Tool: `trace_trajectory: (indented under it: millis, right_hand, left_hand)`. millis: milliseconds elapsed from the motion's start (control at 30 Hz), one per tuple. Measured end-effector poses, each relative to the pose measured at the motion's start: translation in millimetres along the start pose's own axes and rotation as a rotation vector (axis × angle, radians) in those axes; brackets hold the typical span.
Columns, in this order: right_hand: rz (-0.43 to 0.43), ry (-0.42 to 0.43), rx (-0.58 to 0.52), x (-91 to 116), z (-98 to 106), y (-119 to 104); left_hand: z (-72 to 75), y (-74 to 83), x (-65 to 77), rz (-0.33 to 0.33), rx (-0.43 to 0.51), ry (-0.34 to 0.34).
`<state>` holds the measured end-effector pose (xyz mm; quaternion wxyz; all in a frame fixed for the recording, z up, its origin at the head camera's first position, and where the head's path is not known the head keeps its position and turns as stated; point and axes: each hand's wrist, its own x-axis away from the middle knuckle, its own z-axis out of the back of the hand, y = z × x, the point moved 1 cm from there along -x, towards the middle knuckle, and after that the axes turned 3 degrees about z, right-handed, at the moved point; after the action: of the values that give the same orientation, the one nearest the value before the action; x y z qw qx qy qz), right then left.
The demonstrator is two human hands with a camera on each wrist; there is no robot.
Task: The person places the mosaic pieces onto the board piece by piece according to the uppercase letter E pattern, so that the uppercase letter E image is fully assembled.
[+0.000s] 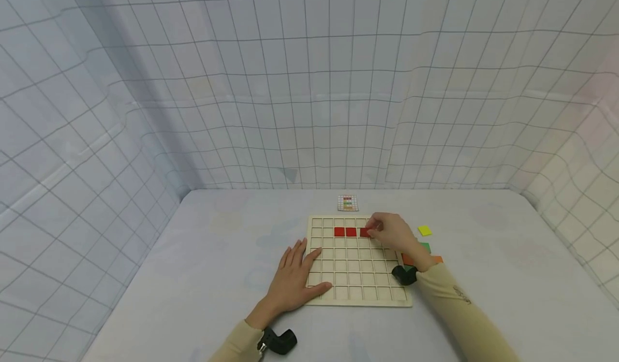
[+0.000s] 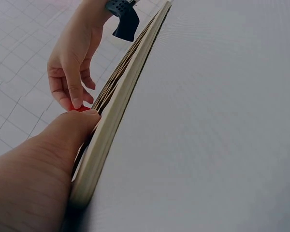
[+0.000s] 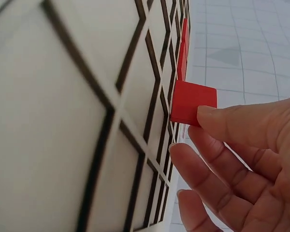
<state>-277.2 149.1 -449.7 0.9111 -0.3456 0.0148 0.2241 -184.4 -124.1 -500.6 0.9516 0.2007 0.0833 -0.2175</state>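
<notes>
A cream board point(image 1: 355, 295) divided into square cells lies on the white table. My right hand point(image 1: 394, 233) pinches a red square tile point(image 3: 191, 99) between thumb and fingers, over the board's upper right part. The tile tilts against the grid in the right wrist view. Two more red tiles point(image 1: 345, 232) sit side by side in the same row, left of the held one. My left hand point(image 1: 289, 284) rests on the board's left edge, fingers spread and thumb over the lower left cells. In the left wrist view its thumb point(image 2: 63, 133) lies along the board's rim.
Above the board lies a small card point(image 1: 347, 203) with a coloured grid pattern. Right of the board are a yellow tile point(image 1: 424, 230), a green tile point(image 1: 425, 247) and orange tiles point(image 1: 437, 259), partly hidden by my right wrist. White sheets with grid lines point(image 1: 309, 109) surround the table.
</notes>
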Motion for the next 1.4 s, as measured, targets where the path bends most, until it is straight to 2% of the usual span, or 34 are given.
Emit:
trace_trajectory:
  millis: [367,567,1133,1400]
  right_hand:
    - [-0.045,-0.009,0.042,-4,-5,-4]
    - [-0.033,-0.031,0.061,-3,-6,-3]
    - [0.082,-0.066,0.119,6,-3,3]
    - [0.159,-0.110,0.173,10,-1,6]
  left_hand:
    - [-1.1,-0.3,-0.5,0.019,-0.017,-0.033]
    - [-1.5,-0.3,0.7,0.022,-0.008,-0.034]
    - [-0.4,1.4,1.1,0.017,-0.003,-0.019]
    - [0.5,1.0,0.9,0.007,-0.010,-0.004]
